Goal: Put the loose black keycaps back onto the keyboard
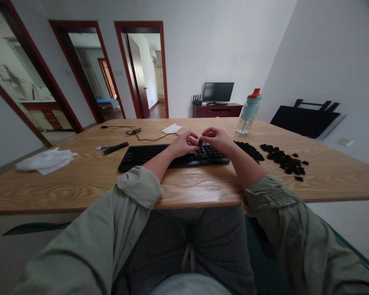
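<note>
Head view: both hands meet over the right half of the keyboard, a small piece between them

Your left hand [184, 143] is narrowed, thumb and fingers appearing to pinch a small, flat black piece [200, 143]. Your right hand [218, 141] is curled in to meet it, fingertips at the piece's upper edge; you cannot tell whether they grip it too. The piece looks taller than wide, leaning slightly.

What matters most, in my judgement, is the crosswise lie beneath: the long black plastic keyboard [190, 159] runs left to right before you, its right half under your hands, its left end beyond your left forearm. Both hands are about equally near that part; whether the piece touches the keys is too small to tell.

Outward, the dense heap of small black keycaps [249, 150] lies just right of your right wrist, the looser scatter of black keycaps [285, 159] farther right; your right hand is nearer to both. Past the keyboard, a thin black cable [133, 131] trails across the pale wood-grain table [199, 186], and a clear bottle with a red-and-teal top [248, 112] stands upright beyond the heap.
</note>
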A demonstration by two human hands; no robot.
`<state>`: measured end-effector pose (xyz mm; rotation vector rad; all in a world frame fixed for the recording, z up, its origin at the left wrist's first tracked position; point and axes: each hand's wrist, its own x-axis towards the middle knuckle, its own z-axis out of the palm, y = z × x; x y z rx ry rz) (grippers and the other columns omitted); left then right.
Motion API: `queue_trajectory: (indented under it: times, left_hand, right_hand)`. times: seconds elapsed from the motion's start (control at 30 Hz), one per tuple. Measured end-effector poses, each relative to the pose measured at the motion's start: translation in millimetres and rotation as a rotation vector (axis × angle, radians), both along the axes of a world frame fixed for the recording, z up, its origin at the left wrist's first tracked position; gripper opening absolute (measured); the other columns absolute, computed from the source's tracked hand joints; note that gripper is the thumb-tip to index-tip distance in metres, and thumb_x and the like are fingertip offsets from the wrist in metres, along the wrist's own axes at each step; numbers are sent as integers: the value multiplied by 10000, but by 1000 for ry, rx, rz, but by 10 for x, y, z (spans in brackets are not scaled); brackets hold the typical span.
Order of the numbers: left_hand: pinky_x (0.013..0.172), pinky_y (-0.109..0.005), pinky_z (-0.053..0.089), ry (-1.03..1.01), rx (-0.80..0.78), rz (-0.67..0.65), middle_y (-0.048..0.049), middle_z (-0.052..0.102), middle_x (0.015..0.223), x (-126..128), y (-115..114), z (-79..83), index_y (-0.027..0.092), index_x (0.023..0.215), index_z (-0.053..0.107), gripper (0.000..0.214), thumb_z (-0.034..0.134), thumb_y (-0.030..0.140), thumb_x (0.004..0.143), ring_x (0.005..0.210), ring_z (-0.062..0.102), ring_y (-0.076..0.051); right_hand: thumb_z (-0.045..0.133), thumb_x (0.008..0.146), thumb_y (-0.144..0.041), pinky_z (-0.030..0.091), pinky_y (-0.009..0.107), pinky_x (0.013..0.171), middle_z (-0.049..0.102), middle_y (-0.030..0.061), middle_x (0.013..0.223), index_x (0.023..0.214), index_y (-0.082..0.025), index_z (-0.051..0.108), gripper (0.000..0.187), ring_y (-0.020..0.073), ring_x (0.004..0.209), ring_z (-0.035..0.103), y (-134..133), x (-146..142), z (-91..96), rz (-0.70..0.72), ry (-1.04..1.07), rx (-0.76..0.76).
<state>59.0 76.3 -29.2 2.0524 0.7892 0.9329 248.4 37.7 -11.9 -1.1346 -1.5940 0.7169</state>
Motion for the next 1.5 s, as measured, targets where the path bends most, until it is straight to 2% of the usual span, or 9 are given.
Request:
queue_trajectory:
  times: [0.17,0.4,0.57,0.67,0.77,0.87,0.97,1.2,1.5]
  left_hand:
    - [589,-206,422,3,57,-20,-16,716,807,-19,7,-1,142,1141,596,481,785,187,701,606,568,-85]
    - [609,-225,444,19,-3,-20,-17,720,756,-3,55,-42,129,1092,623,409,755,152,705,645,622,-118]
    - [585,-212,429,55,-22,-33,-6,721,749,-11,31,-44,135,1126,608,438,755,170,714,609,608,-108]
    - [590,-218,432,112,29,3,-10,718,755,-34,41,-33,133,1097,636,414,774,207,713,619,603,-114]
    - [631,-242,452,215,112,27,-24,727,785,-67,71,-26,141,1049,700,356,785,247,720,665,615,-135]
    - [712,-265,474,295,223,45,-38,746,842,-98,88,-19,161,1001,756,222,712,226,794,744,640,-157]
    - [768,-272,476,332,303,63,-30,757,864,-107,85,-9,184,1037,771,238,627,177,848,776,652,-160]
    - [735,-275,484,260,224,64,-42,761,853,-42,104,-10,149,954,776,201,715,273,808,779,660,-172]
    - [704,-276,475,261,188,20,-32,754,812,-41,113,-20,149,924,776,153,695,195,801,737,648,-161]
  right_hand:
    - [809,677,-469,375,216,516,616,-18,666,848,-168,601,404,95,579,514,-15,-4,7,1,17,-38]
    - [803,733,-206,525,229,578,702,21,750,861,-169,657,197,103,601,613,15,-40,-59,72,108,-248]
    - [760,776,-194,506,209,535,686,7,686,987,-173,744,213,101,580,592,24,-25,-101,119,10,-307]
    - [750,788,-243,407,194,443,622,-21,587,1088,-189,765,305,94,515,516,9,-3,-100,107,-139,-275]
    - [751,772,-268,323,208,415,560,-46,513,1069,-206,791,305,79,448,403,18,9,-100,70,-293,-216]
    - [749,763,-274,358,228,461,581,-38,529,1020,-214,810,271,86,464,402,53,14,-117,44,-378,-148]
    - [748,760,-286,418,251,537,653,-10,609,1001,-207,816,263,108,526,463,86,19,-141,37,-405,-99]
    - [704,796,-284,388,256,546,700,4,666,1031,-202,816,273,124,552,473,98,37,-147,37,-470,-66]
    - [674,831,-281,366,273,535,714,23,665,992,-196,823,235,135,544,489,35,6,-105,22,-591,-45]
